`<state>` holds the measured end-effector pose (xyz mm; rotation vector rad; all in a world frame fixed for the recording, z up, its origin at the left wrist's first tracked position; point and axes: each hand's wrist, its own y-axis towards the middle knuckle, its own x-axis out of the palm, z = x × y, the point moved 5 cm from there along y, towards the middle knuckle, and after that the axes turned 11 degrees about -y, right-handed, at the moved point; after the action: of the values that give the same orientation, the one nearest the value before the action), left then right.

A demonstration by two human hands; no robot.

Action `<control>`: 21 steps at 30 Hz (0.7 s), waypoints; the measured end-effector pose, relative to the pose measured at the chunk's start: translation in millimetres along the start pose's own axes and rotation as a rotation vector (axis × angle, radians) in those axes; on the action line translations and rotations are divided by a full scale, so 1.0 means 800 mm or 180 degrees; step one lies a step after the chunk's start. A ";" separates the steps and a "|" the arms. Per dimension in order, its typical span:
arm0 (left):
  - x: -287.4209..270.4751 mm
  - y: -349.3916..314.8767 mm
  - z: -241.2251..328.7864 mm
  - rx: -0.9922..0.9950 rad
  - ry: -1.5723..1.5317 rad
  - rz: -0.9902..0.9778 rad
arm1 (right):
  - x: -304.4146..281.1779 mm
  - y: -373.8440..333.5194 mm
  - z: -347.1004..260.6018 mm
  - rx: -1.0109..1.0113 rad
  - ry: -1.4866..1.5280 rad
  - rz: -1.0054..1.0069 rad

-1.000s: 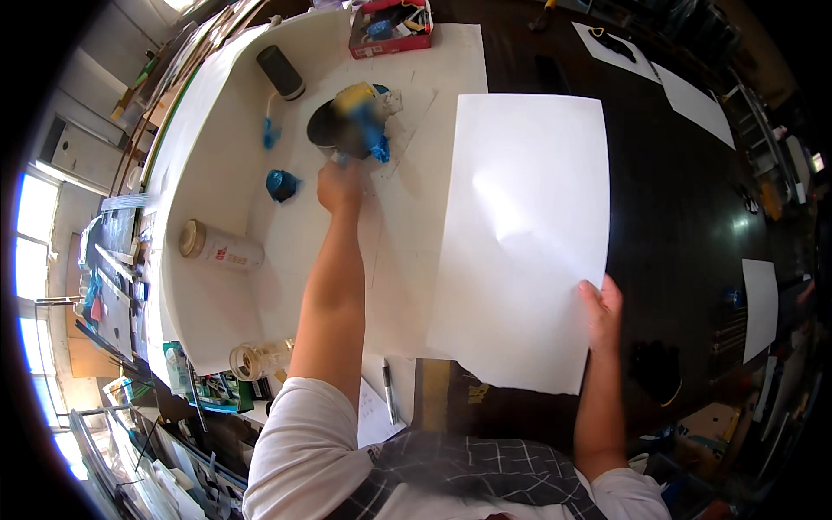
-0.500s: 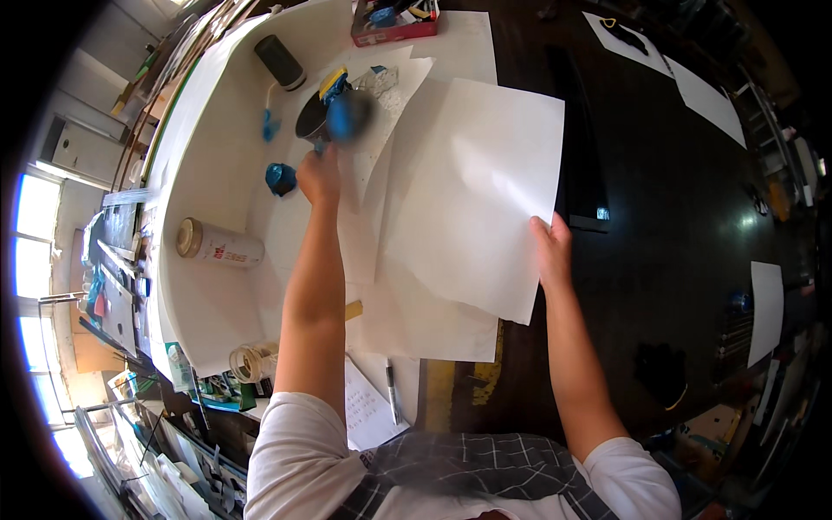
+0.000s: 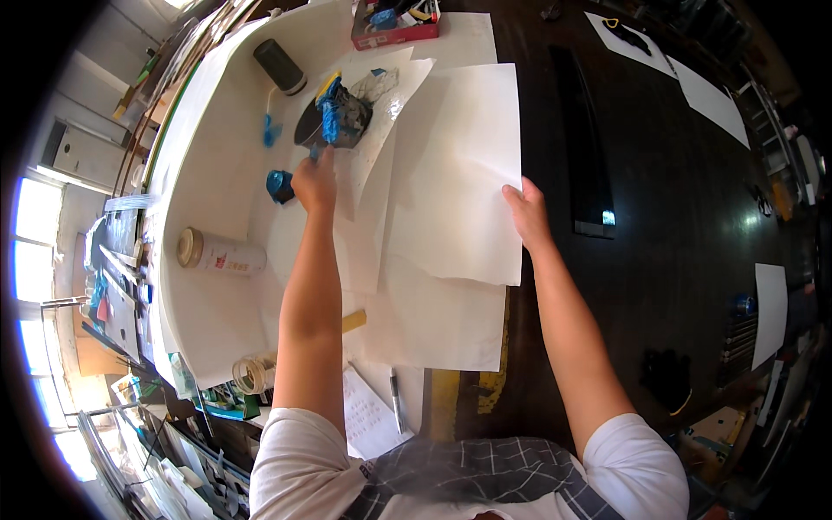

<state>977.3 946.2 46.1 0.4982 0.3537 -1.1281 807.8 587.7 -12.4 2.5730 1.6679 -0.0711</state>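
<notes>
My right hand [image 3: 530, 215] pinches the right edge of a large white sheet [image 3: 459, 156], thumb on top. The sheet slants over other white paper on the table. My left hand [image 3: 315, 182] is closed beside a dark grey round container [image 3: 308, 130]. A bit of blue shows at its fingertips, but what it grips cannot be made out. Just beyond those fingers a blue-wrapped, stick-like piece [image 3: 330, 113] with a yellow end leans at the container. A crumpled blue lump [image 3: 279, 186] lies left of this hand.
A dark cylinder [image 3: 279, 67] stands at the back left, near a red box [image 3: 394, 33] of small items. A white bottle [image 3: 221, 252] lies at left; a glass jar [image 3: 251, 373] is nearer. A pen [image 3: 396, 400] rests on a written note [image 3: 371, 416]. A long black bar [image 3: 585, 156] lies at right.
The white sheet and my right hand have shifted left and slightly away from me. The blurred blue shape by the container now shows sharply as a blue-wrapped piece. My left hand has barely moved.
</notes>
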 end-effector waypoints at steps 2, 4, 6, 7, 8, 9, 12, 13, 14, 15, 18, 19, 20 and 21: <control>-0.002 0.003 -0.005 0.0013 -0.0059 -0.0005 | 0.014 0.005 -0.002 0.0031 0.0156 -0.0021; 0.000 0.004 -0.004 0.0021 -0.0086 -0.0027 | 0.028 0.014 0.011 0.0149 0.0214 -0.0127; 0.000 0.003 0.003 0.0018 -0.0077 -0.0053 | 0.043 0.024 0.013 0.0075 0.0034 -0.0116; 0.000 0.001 0.007 0.0004 -0.0071 -0.0066 | 0.049 0.027 0.016 0.0091 -0.0036 -0.0125; -0.002 -0.001 0.009 -0.0021 -0.0059 -0.0070 | 0.059 0.027 0.012 0.0111 -0.0108 -0.0148; -0.003 -0.003 0.011 -0.0043 -0.0049 -0.0077 | 0.065 0.027 0.008 0.0164 -0.0235 -0.0102; -0.003 -0.008 0.017 -0.0023 -0.0099 -0.0069 | 0.071 0.029 -0.003 0.0299 -0.1046 -0.0116; -0.002 -0.008 0.019 0.0051 -0.0028 -0.0049 | 0.071 0.031 -0.003 0.0121 -0.1606 -0.0117; -0.001 -0.008 0.017 0.0117 0.0046 -0.0020 | 0.072 0.027 -0.009 0.0190 -0.1925 -0.0038; 0.000 -0.008 0.014 0.0177 0.0117 0.0012 | 0.074 0.019 -0.021 0.0259 -0.2248 0.0038; 0.007 -0.008 0.005 0.0275 0.0313 0.0070 | 0.072 0.009 -0.044 0.0433 -0.2803 -0.0088; 0.011 -0.009 0.003 0.0300 0.0390 0.0072 | 0.070 0.007 -0.048 0.0465 -0.2869 -0.0162; 0.016 -0.013 0.005 0.0322 0.0475 0.0063 | 0.069 0.003 -0.048 0.0511 -0.2933 -0.0238; 0.020 -0.018 0.007 0.0343 0.0562 0.0056 | 0.066 0.002 -0.047 0.0478 -0.2887 -0.0188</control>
<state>970.3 926.0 39.7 0.6974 0.4423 -1.0927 831.1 638.5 21.3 2.0246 1.3701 -1.1903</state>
